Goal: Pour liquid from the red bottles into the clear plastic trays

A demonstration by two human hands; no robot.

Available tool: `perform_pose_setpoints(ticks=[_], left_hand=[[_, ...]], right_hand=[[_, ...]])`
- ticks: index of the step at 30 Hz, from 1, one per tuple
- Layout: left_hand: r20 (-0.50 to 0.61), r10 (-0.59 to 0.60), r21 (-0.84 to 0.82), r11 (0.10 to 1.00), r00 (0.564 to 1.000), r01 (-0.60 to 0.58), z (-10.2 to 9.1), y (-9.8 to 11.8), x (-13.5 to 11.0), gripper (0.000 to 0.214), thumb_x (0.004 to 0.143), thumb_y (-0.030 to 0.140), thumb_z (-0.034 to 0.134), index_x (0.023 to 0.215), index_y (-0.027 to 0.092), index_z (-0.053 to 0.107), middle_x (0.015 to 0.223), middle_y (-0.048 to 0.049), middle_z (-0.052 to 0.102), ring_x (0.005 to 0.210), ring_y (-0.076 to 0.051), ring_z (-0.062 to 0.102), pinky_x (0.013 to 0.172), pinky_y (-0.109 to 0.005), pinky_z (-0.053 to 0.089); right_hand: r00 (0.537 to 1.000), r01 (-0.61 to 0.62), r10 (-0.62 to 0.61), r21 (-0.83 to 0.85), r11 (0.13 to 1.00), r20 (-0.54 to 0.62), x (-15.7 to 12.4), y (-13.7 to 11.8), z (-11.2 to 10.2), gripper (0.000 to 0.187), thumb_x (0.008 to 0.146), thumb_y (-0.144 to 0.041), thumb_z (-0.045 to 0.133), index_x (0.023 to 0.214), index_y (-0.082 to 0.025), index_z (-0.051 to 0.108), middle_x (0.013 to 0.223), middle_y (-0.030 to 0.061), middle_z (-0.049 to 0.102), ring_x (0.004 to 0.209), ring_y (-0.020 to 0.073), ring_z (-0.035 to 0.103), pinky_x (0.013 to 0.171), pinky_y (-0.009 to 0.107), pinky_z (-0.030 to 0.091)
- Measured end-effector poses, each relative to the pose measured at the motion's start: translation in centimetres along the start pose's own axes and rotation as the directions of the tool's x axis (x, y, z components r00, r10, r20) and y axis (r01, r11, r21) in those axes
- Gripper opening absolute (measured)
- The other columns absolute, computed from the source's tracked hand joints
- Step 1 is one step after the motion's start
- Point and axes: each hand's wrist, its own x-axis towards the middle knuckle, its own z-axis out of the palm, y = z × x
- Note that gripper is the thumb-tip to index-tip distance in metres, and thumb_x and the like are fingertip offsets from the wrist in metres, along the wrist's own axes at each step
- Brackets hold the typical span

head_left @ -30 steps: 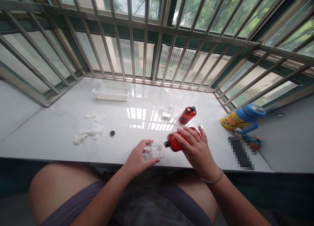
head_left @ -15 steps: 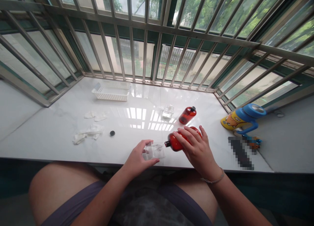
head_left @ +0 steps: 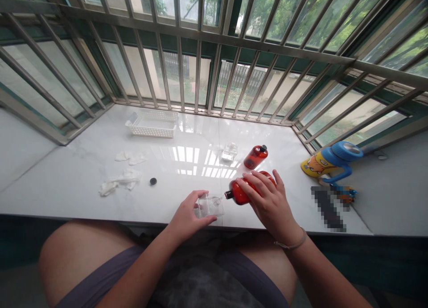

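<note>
My left hand (head_left: 191, 213) grips a small clear plastic container (head_left: 211, 205) near the ledge's front edge, thumb on the near side and fingers on the far side. A red-brown bottle (head_left: 239, 193) lies tilted on its side in my right hand (head_left: 267, 201), its uncapped black-looking neck pointing left at the container. Clear liquid seems to show at the container's mouth, just off the bottle's neck. A black cap (head_left: 153, 181) rests on the ledge to the left. Behind the held bottle is a second red-brown bottle (head_left: 256, 157) with a black cap on.
Another clear container (head_left: 229, 152) stands mid-ledge. A white perforated basket (head_left: 152, 129) sits at the back left, with crumpled white tissues (head_left: 121, 182) in front. A blue-and-yellow water bottle (head_left: 329, 160) and a blurred dark object (head_left: 329, 210) are on the right. Metal window bars (head_left: 197, 76) border the back.
The bottle in my right hand has shifted very slightly upward. My left hand and the clear container stay in place.
</note>
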Motion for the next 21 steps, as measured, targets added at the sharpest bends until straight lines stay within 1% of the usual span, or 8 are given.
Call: perform_pose_setpoints(ticks=[6, 16, 21], left_hand=[[-0.010, -0.003, 0.017, 1.000, 1.000, 0.003, -0.06, -0.20, 0.09, 0.068, 0.080, 0.042, 0.094, 0.139, 0.028, 0.065, 0.146, -0.0098, 0.068, 0.134, -0.034, 0.066, 0.108, -0.048, 0.061], [-0.017, -0.014, 0.021, 1.000, 1.000, 0.014, -0.25, 0.15, -0.01, 0.068, 0.080, 0.044, 0.094, 0.139, 0.029, 0.065, 0.147, -0.0099, 0.068, 0.135, -0.035, 0.066, 0.110, -0.051, 0.060], [-0.025, -0.002, 0.014, 1.000, 1.000, 0.002, -0.29, 0.26, -0.06, 0.068, 0.080, 0.045, 0.094, 0.139, 0.029, 0.065, 0.147, -0.0104, 0.068, 0.135, -0.035, 0.067, 0.110, -0.051, 0.061]], right_hand=[[1.000, 0.003, -0.004, -0.006, 1.000, -0.029, 0.26, 0.02, 0.02, 0.051, 0.104, -0.006, 0.063, 0.149, -0.030, 0.063, 0.145, 0.0054, 0.074, 0.143, 0.0302, 0.062, 0.136, 0.063, 0.019], [1.000, 0.016, -0.017, -0.030, 0.999, -0.022, 0.44, 0.17, -0.21, 0.052, 0.104, -0.007, 0.063, 0.150, -0.033, 0.063, 0.147, 0.0048, 0.074, 0.144, 0.0297, 0.062, 0.137, 0.063, 0.018], [0.999, 0.026, -0.027, -0.034, 0.999, -0.026, 0.60, 0.24, -0.41, 0.051, 0.104, -0.006, 0.064, 0.149, -0.031, 0.064, 0.148, 0.0055, 0.073, 0.145, 0.0301, 0.061, 0.137, 0.063, 0.019]])
